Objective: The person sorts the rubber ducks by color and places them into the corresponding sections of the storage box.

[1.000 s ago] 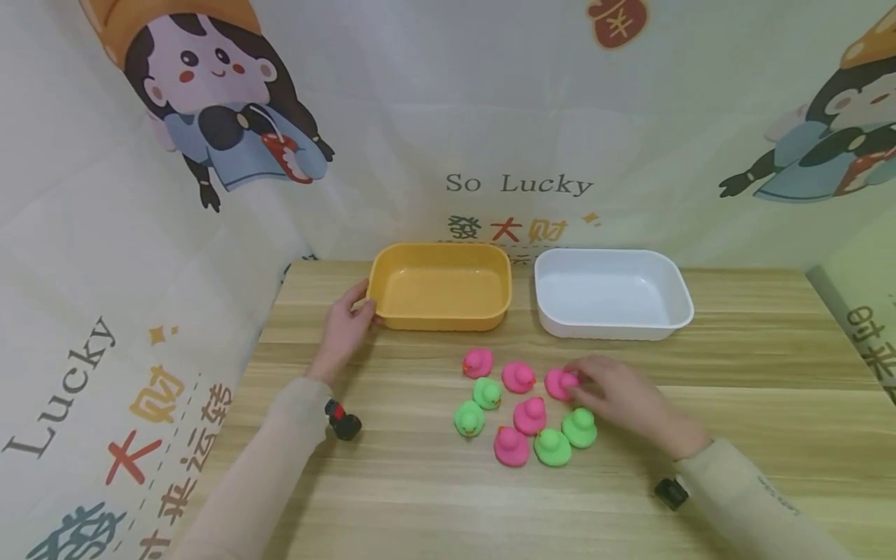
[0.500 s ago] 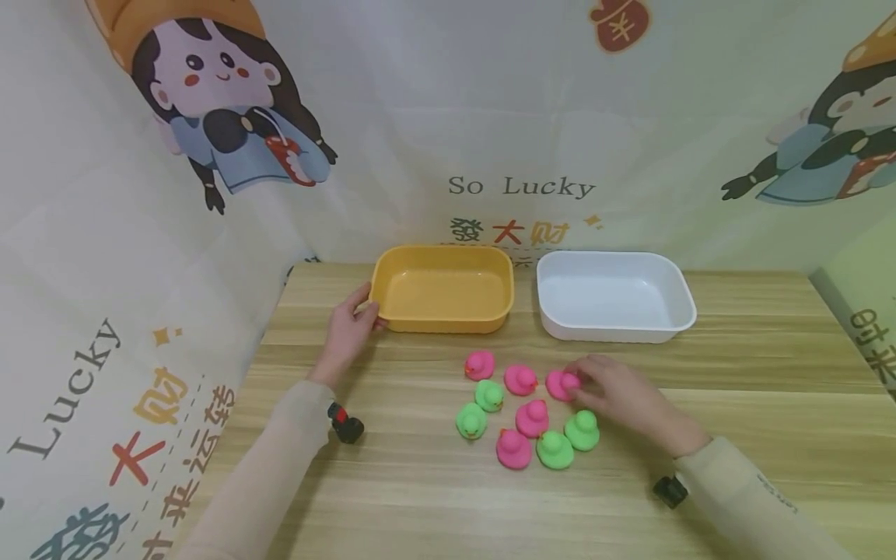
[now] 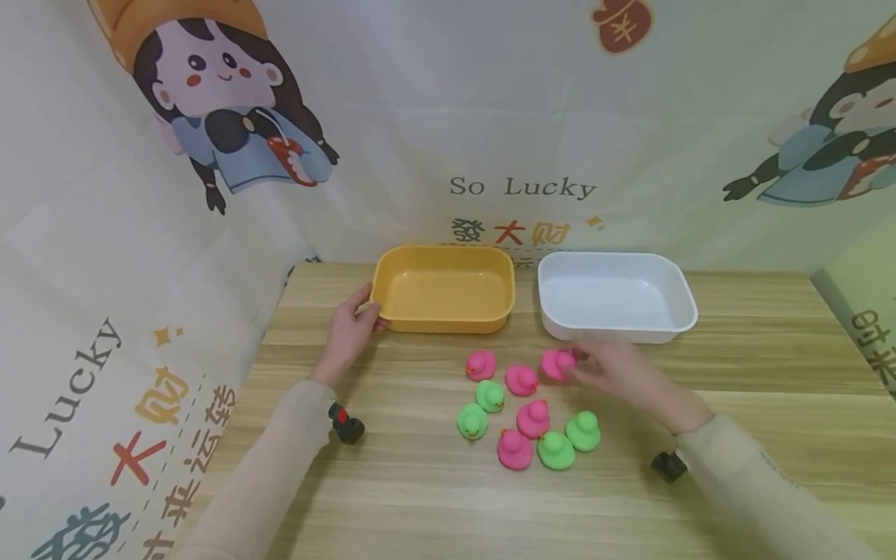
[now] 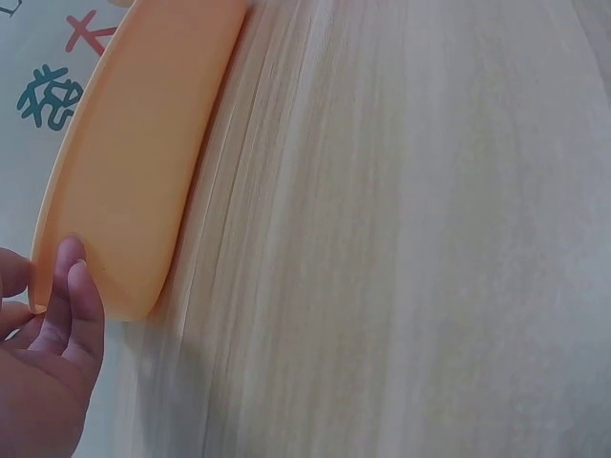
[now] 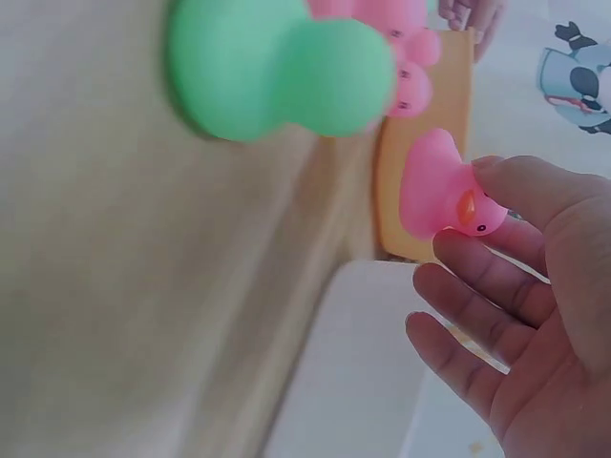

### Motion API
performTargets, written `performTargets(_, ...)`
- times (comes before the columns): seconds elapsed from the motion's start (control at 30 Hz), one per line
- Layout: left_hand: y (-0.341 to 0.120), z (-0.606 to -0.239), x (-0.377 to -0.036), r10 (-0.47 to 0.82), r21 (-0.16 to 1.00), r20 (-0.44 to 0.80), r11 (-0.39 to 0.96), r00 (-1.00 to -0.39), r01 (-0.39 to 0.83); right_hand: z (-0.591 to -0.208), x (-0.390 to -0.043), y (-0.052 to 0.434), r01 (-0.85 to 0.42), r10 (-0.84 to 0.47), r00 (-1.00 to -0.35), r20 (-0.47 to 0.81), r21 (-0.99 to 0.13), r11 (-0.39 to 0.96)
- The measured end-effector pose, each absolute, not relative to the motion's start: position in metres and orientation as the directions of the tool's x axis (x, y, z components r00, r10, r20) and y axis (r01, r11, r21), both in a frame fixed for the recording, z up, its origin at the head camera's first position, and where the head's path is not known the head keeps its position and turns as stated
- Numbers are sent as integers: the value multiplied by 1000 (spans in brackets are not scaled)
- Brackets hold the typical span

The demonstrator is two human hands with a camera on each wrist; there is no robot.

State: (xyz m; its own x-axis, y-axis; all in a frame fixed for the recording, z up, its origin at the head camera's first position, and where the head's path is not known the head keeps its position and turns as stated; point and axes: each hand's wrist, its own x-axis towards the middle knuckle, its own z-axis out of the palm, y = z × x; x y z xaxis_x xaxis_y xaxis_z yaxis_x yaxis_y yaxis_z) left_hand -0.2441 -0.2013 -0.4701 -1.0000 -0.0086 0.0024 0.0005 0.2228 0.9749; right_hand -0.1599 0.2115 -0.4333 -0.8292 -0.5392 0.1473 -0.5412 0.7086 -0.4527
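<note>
My right hand (image 3: 623, 377) pinches a pink rubber duck (image 3: 556, 365) by its head, between thumb and fingers. In the right wrist view this duck (image 5: 433, 191) hangs off the table and its orange bill shows. My left hand (image 3: 350, 330) grips the left end of a yellow plastic basin (image 3: 442, 325). Its fingers (image 4: 84, 310) lie at the basin's rim in the left wrist view. Several other pink ducks (image 3: 533, 420) and green ducks (image 3: 583, 432) lie in a loose group in front of the basins.
A white basin (image 3: 609, 333) stands right of the yellow one, with a small gap between them. Both stand at the back of the wooden table (image 3: 434, 505). A printed cloth (image 3: 392, 140) hangs behind. A black wrist camera sits by each sleeve.
The right hand has lifted the pink duck and moved it a little away from me, towards the white basin. The left hand keeps its hold on the yellow basin.
</note>
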Motion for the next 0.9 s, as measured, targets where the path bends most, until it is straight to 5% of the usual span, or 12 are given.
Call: performTargets(0.9, -204, -470, -243, -10, 975, -23, 221, -1000, -25, -384, -268, 133, -508, -539, -836, 106, -523, 684)
